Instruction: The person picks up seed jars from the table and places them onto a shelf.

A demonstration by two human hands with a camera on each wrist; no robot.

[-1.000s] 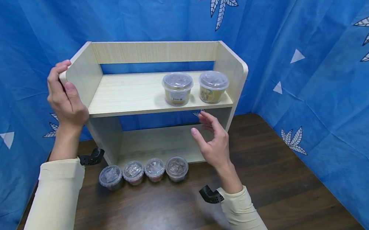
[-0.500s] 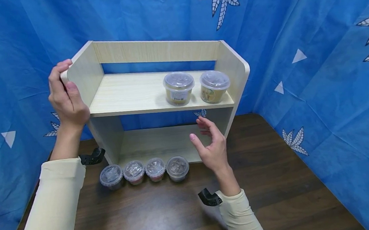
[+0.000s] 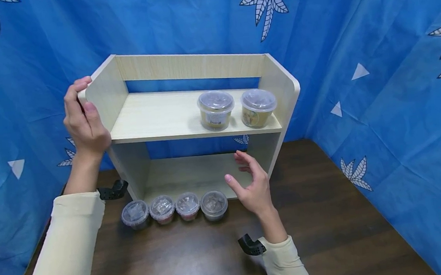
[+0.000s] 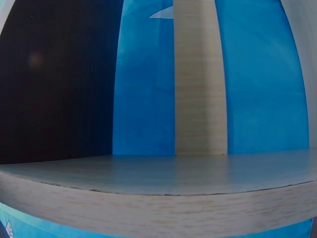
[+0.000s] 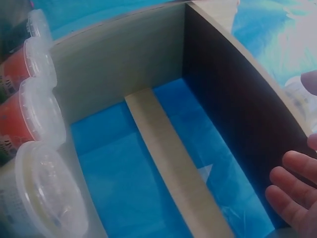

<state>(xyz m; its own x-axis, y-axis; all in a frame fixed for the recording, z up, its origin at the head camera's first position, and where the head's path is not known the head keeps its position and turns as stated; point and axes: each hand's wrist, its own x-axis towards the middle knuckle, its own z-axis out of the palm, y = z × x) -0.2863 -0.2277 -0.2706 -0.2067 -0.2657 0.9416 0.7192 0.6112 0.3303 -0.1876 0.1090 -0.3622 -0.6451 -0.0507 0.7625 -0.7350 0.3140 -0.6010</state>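
A pale two-tier wooden shelf (image 3: 155, 119) stands on the dark table. At its upper left corner, my left hand (image 3: 85, 124) grips the side panel, with the thumb at the front edge and fingers over the outer side. My right hand (image 3: 254, 189) hovers before the lower tier's right part, fingers loosely spread and holding nothing. Two clear-lidded tubs with yellowish contents, the left one (image 3: 216, 111) and the right one (image 3: 258, 108), sit on the upper tier's right side. Several smaller lidded tubs (image 3: 187, 206) form a row before the shelf's lower left front.
The brown wooden table (image 3: 184, 260) extends toward me and to the right. A blue patterned curtain (image 3: 177, 17) hangs behind and on both sides. In the right wrist view, the shelf's back rail (image 5: 168, 158) crosses the gap between its boards.
My right hand has dropped lower, from just under the upper tier toward the lower one. The left hand keeps its grip on the side panel. The head view has shifted slightly.
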